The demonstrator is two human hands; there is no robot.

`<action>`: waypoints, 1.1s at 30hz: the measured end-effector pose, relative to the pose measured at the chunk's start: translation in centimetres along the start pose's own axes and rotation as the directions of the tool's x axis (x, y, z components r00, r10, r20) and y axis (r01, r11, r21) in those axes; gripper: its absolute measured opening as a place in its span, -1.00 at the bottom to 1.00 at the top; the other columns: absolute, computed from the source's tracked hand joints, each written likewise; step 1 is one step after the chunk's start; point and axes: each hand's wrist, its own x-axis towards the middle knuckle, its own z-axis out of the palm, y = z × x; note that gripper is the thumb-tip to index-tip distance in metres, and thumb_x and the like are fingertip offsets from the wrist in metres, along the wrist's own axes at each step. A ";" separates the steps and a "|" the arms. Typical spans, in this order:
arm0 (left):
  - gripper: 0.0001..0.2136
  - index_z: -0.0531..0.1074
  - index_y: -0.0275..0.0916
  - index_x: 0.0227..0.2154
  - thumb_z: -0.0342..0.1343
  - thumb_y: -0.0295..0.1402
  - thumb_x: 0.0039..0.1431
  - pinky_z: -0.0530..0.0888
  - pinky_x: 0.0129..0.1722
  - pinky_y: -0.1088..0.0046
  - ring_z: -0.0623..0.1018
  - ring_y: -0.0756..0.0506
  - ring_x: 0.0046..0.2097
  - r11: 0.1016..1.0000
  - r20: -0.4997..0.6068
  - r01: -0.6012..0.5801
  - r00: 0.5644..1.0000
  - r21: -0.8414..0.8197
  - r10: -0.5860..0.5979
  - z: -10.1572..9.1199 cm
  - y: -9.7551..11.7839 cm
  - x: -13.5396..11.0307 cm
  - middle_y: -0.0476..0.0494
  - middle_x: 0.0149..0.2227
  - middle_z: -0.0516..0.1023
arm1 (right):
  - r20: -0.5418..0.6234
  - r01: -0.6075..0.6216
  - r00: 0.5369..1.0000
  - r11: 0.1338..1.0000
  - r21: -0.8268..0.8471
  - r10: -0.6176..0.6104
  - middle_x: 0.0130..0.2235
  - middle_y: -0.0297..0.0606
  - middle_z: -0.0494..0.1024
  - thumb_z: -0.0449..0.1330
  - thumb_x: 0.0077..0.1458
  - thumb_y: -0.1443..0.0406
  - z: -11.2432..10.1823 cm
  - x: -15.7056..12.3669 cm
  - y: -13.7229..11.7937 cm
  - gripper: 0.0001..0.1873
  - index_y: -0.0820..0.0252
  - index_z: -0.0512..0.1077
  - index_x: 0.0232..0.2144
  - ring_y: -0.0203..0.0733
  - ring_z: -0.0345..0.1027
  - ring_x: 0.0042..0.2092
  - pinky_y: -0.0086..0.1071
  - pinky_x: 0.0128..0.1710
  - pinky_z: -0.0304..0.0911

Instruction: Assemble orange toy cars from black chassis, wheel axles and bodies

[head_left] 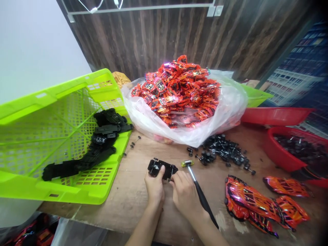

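My left hand holds a black toy car chassis above the table, its thumb pressed on top. One wheel axle sits across the chassis's left end. My right hand is closed, fingertips pinched at the right end on another wheel axle, which they partly hide. A hammer with a black handle and yellow head lies beside and partly behind my right hand. To the right are a pile of black wheel axles and several shiny orange car bodies.
A tilted lime-green crate at left holds stacked black chassis. Behind my hands, a clear plastic bag overflows with orange car bodies. A red basin at right holds more black parts. Loose axles lie near the crate.
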 end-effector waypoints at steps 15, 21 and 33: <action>-0.55 0.44 -0.35 -0.29 0.43 -0.35 -0.32 0.53 -0.26 0.40 0.58 -0.06 -0.36 0.977 0.029 0.174 0.985 -0.120 -0.172 -0.1 0.7 -0.2 -0.13 -0.34 0.59 | -0.092 -0.389 0.919 0.920 -0.048 0.384 -0.18 -0.10 0.43 -0.10 0.20 0.39 -1.5 13.7 9.0 -0.79 0.27 0.31 -0.21 -0.15 0.31 -0.10 -0.32 -0.08 0.20; -0.53 0.44 -0.31 -0.31 0.45 -0.33 -0.37 0.56 -0.38 0.37 0.61 -0.15 -0.37 0.956 0.107 0.289 0.953 -0.048 -0.283 -1.1 0.1 0.3 -0.12 -0.39 0.61 | -0.152 -0.478 0.876 0.866 -0.147 0.457 -0.04 -0.14 0.40 0.12 0.18 0.22 -1.1 22.7 14.8 -0.70 0.27 0.35 -0.08 -0.10 0.31 -0.03 -0.09 -0.04 0.24; -0.49 0.42 -0.31 -0.32 0.46 -0.29 -0.42 0.55 -0.37 0.36 0.61 -0.15 -0.38 0.972 0.083 0.229 0.971 -0.047 -0.224 -1.3 -0.1 1.3 -0.11 -0.42 0.60 | -0.343 -0.306 0.900 0.950 -0.058 0.269 -0.22 -0.13 0.49 -0.04 0.15 0.39 -8.9 18.1 9.4 -0.78 0.26 0.40 -0.27 -0.19 0.37 -0.19 -0.36 -0.18 0.24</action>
